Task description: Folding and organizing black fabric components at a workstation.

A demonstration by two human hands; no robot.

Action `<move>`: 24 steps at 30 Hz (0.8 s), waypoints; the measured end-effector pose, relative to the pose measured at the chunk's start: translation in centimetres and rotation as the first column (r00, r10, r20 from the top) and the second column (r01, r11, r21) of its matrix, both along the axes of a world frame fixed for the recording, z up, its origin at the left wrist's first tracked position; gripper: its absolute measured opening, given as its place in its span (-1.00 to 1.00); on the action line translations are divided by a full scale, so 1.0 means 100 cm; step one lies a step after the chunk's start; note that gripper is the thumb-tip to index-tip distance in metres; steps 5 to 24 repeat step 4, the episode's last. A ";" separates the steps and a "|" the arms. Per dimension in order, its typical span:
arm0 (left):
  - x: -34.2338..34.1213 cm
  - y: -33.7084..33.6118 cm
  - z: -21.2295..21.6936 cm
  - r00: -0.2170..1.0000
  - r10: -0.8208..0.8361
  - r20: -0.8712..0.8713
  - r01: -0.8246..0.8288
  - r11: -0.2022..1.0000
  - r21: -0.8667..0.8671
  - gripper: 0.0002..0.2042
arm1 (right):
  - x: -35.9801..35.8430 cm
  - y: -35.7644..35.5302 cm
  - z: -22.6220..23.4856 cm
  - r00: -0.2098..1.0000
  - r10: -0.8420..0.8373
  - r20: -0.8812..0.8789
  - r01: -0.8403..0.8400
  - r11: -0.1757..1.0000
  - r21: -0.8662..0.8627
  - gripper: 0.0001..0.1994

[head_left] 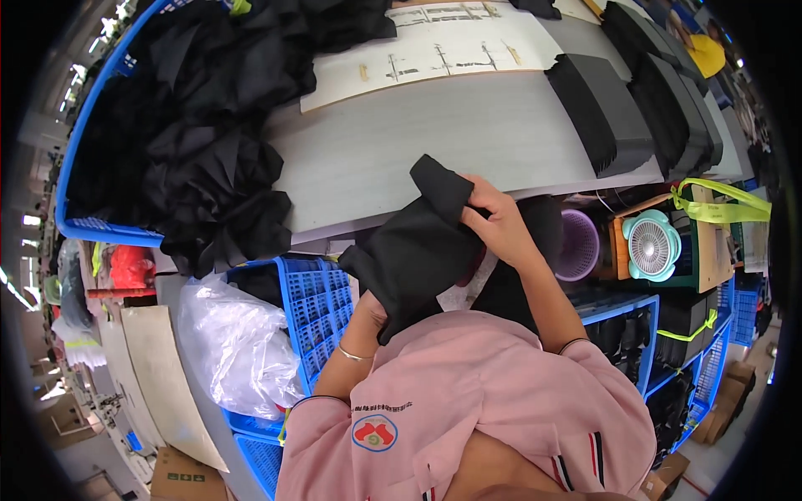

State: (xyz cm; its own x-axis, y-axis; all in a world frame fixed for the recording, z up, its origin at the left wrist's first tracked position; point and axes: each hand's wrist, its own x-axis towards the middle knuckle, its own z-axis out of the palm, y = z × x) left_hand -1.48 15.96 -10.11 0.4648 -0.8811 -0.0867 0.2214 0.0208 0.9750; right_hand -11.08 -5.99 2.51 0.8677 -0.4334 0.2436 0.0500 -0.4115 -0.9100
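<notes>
A piece of black fabric (pixel 409 259) hangs between my hands, just off the table's front edge and above my lap. My right hand (pixel 494 219) pinches its upper right part near a folded flap, thumb and fingers closed on the cloth. At the lower left end of the fabric is my left hand (pixel 373 311); the cloth covers its fingers, so their pose is hidden. A heap of loose black fabric pieces (pixel 209 159) fills the blue basket (pixel 73 159) on the left and spills over its near side.
Neat black stacks (pixel 600 113) stand on the grey table (pixel 434 134) at the right. A marked white board (pixel 434 50) lies toward the back. Below right are a purple basket (pixel 576 245) and a turquoise fan (pixel 651 245). Blue crates (pixel 313 309) and clear plastic (pixel 238 346) flank me.
</notes>
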 end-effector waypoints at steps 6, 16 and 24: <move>0.028 0.009 0.018 0.586 0.064 -0.808 -0.173 0.984 -0.048 -0.35 | -0.014 -0.020 -0.010 0.907 0.392 0.152 -0.408 0.736 0.539 -0.85; 0.028 0.009 0.018 0.586 0.064 -0.808 -0.173 0.984 -0.048 -0.35 | -0.014 -0.020 -0.010 0.907 0.392 0.152 -0.408 0.736 0.539 -0.85; 0.028 0.009 0.018 0.586 0.064 -0.808 -0.173 0.984 -0.048 -0.35 | -0.014 -0.020 -0.010 0.907 0.392 0.152 -0.408 0.736 0.539 -0.85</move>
